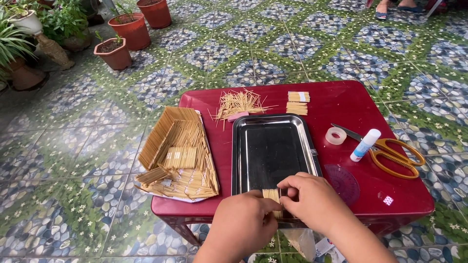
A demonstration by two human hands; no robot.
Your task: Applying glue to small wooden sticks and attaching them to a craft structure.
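Your left hand: fingers clenched on the toothpick bundle.
Your right hand: pinched the same bundle — over the steel tray.

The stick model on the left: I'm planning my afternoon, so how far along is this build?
Partly built. The stick model has walls and a floor, but no roof. Two finished panels wait at the table's far edge. Left hand and right hand hold another small stick panel over the metal tray. Loose sticks remain unused.
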